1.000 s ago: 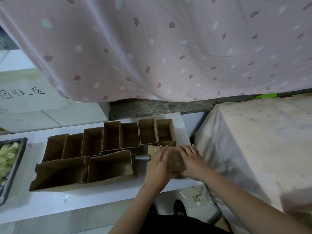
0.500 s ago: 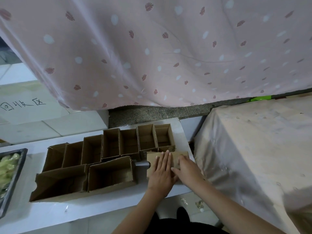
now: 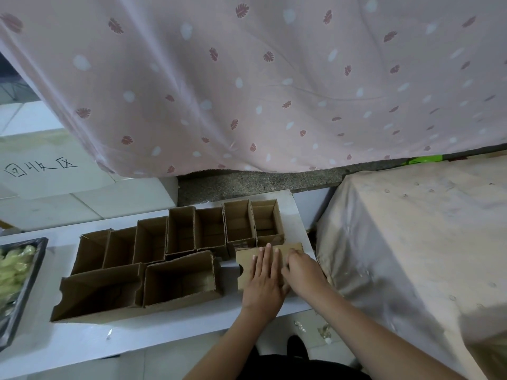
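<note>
Now presses the folded cardboard [image 3: 248, 260] down flat on the table [image 3: 164, 333], just in front of the right end of the row of open boxes [image 3: 208, 234] and all but touching it. Compared with a second ago, no longer cups both hands over the piece, and no longer shows the grey cylinder that stuck out of its left side, toward the row's middle. Shows only a round notch in that left edge instead. Has also straightened the left fingers from a curl into a flat palm. Points, as a judgement, to a crease being pressed home or the piece being squashed flat. Seems to leave the shaping into one more box like those in the row not yet done.

Lays the left hand [image 3: 264, 281] palm down across the middle of the cardboard, fingers straight, close together and aimed at the row of open boxes, gripping nothing. Sets the right hand [image 3: 303, 272] on the end of the piece that reaches just past the row's right end, knuckles up and fingers bent down onto it, touching the left hand. Cannot tell whether it grips the edge or merely pushes. Brings both forearms in from the side of the table away from the row, the right one slanting in from beyond the row's right end.

Leaves a larger open box [image 3: 181, 278] in front of the row's middle, a second larger box [image 3: 101, 292] in front of its left part, and a dark tray [image 3: 28, 283] of pale yellow pieces well to the left of the row
</note>
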A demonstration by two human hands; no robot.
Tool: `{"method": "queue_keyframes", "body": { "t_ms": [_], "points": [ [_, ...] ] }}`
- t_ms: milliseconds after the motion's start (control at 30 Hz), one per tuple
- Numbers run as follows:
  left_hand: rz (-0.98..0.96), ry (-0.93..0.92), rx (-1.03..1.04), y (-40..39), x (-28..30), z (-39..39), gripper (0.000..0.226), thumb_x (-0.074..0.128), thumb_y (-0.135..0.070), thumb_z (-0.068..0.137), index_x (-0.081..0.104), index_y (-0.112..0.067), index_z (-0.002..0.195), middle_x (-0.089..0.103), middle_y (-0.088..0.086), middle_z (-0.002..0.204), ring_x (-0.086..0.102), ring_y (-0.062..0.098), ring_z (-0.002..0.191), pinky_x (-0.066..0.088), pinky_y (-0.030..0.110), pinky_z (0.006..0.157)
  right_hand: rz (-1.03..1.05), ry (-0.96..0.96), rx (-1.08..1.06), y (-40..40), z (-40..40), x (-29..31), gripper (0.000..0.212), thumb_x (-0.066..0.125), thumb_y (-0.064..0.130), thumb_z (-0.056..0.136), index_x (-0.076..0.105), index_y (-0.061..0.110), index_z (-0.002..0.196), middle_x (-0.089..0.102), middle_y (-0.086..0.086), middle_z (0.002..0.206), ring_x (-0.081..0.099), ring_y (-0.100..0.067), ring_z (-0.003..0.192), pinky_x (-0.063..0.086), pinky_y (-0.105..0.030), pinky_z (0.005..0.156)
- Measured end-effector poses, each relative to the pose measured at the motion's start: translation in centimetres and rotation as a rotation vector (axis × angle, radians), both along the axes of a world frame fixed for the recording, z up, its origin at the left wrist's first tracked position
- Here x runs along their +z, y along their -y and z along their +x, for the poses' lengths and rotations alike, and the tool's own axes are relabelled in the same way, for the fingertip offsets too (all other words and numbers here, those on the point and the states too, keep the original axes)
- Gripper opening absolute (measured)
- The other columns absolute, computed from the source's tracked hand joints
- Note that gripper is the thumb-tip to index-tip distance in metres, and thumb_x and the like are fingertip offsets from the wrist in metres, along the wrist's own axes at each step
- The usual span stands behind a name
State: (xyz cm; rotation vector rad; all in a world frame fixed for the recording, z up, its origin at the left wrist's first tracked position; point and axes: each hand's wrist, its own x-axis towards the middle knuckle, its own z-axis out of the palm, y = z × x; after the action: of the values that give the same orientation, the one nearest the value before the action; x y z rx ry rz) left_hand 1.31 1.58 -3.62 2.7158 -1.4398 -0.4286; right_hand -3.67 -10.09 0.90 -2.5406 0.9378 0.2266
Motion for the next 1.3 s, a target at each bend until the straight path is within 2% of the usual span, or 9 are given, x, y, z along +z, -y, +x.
{"method": "queue_keyframes", "body": {
  "t_ms": [167, 367, 500, 600, 767, 933, 1067, 1200, 1300],
  "points": [
    [0.001, -0.006, -0.009, 0.0, -0.1, -0.1, 0.072, 0.009, -0.059, 0.102, -0.031, -0.025, 0.152, -0.04, 0.012, 0.156, -0.04, 0.028, 0.143, -0.029, 0.043, 0.116, 0.108, 0.069, -0.084, 0.6, -0.2, 0.0, 0.011, 0.055, 0.024, 0.096, 0.059, 0.015, 0.09, 0.064, -0.003, 0.086, 0.063, -0.02, 0.084, 0.04, -0.025, 0.066],
    [-0.033, -0.008, -0.026, 0.0, 0.0, -0.1, 0.065, 0.009, -0.06, 0.102, -0.028, -0.039, 0.152, -0.038, 0.014, 0.157, -0.037, 0.03, 0.145, -0.025, 0.044, 0.118, 0.255, 0.18, -0.233, 2.2, -1.2, 0.0, 0.022, 0.061, 0.019, 0.093, 0.054, 0.022, 0.072, 0.056, 0.008, 0.067, 0.052, -0.004, 0.062, 0.035, -0.016, 0.052],
    [-0.022, 0.006, -0.013, 0.1, -0.1, -0.1, 0.066, 0.009, -0.06, 0.102, -0.028, -0.038, 0.152, -0.039, 0.014, 0.157, -0.035, 0.031, 0.146, -0.023, 0.045, 0.12, 0.288, 0.23, -0.289, 3.0, -1.8, 0.1, 0.018, 0.061, 0.018, 0.095, 0.054, 0.019, 0.078, 0.059, 0.004, 0.073, 0.056, -0.006, 0.065, 0.038, -0.016, 0.053],
    [-0.026, -0.008, -0.01, 0.1, -0.2, -0.2, 0.066, 0.006, -0.062, 0.101, -0.028, -0.037, 0.153, -0.039, 0.014, 0.157, -0.035, 0.031, 0.146, -0.017, 0.045, 0.122, 0.366, 0.296, -0.389, 4.0, -2.2, 0.2, 0.014, 0.06, 0.017, 0.095, 0.056, 0.015, 0.082, 0.067, -0.005, 0.079, 0.067, -0.02, 0.074, 0.057, -0.037, 0.069],
    [-0.038, -0.008, -0.01, 0.1, -0.2, -0.2, 0.068, 0.006, -0.063, 0.101, -0.027, -0.036, 0.153, -0.039, 0.014, 0.157, -0.035, 0.031, 0.146, -0.017, 0.044, 0.123, 0.501, 0.448, -0.581, 5.8, -3.2, -0.9, 0.012, 0.057, 0.01, 0.097, 0.055, 0.008, 0.085, 0.07, -0.014, 0.087, 0.074, -0.025, 0.075, 0.061, -0.05, 0.075],
    [-0.04, 0.002, -0.016, 0.1, -0.3, -0.3, 0.068, 0.005, -0.063, 0.1, -0.03, -0.036, 0.152, -0.039, 0.014, 0.157, -0.034, 0.03, 0.147, -0.016, 0.044, 0.123, 0.63, 0.529, -0.721, 6.4, -4.4, -1.8, 0.016, 0.054, 0.001, 0.098, 0.06, 0.009, 0.086, 0.066, -0.022, 0.1, 0.074, -0.031, 0.071, 0.062, -0.049, 0.072],
    [-0.044, 0.002, -0.032, 0.0, -0.5, -0.2, 0.072, 0.006, -0.065, 0.099, -0.027, -0.031, 0.154, -0.037, 0.014, 0.158, -0.033, 0.03, 0.147, -0.013, 0.045, 0.122, 0.772, 0.45, -0.705, 6.4, -4.2, -1.2, 0.018, 0.049, 0.006, 0.102, 0.066, 0.011, 0.1, 0.065, -0.015, 0.108, 0.072, -0.037, 0.085, 0.062, -0.046, 0.074],
    [0.022, 0.014, -0.097, 0.8, -0.1, -0.3, 0.094, 0.027, -0.068, 0.093, -0.013, -0.015, 0.159, -0.034, 0.015, 0.159, -0.034, 0.031, 0.146, -0.017, 0.054, 0.119, 0.823, 0.43, -0.648, 5.5, -3.7, -0.3, 0.028, 0.047, 0.012, 0.103, 0.07, 0.009, 0.088, 0.069, -0.015, 0.099, 0.074, -0.028, 0.08, 0.063, -0.037, 0.067],
    [0.05, 0.032, -0.103, 1.4, 0.7, 0.0, 0.1, 0.054, -0.059, 0.09, -0.012, -0.026, 0.158, -0.028, 0.018, 0.161, -0.024, 0.042, 0.149, -0.011, 0.062, 0.119, 0.87, 0.439, -0.615, 5.1, -3.3, 0.4, 0.03, 0.046, 0.011, 0.103, 0.07, 0.004, 0.087, 0.069, -0.02, 0.097, 0.074, -0.03, 0.081, 0.063, -0.042, 0.069]
  ]
}}
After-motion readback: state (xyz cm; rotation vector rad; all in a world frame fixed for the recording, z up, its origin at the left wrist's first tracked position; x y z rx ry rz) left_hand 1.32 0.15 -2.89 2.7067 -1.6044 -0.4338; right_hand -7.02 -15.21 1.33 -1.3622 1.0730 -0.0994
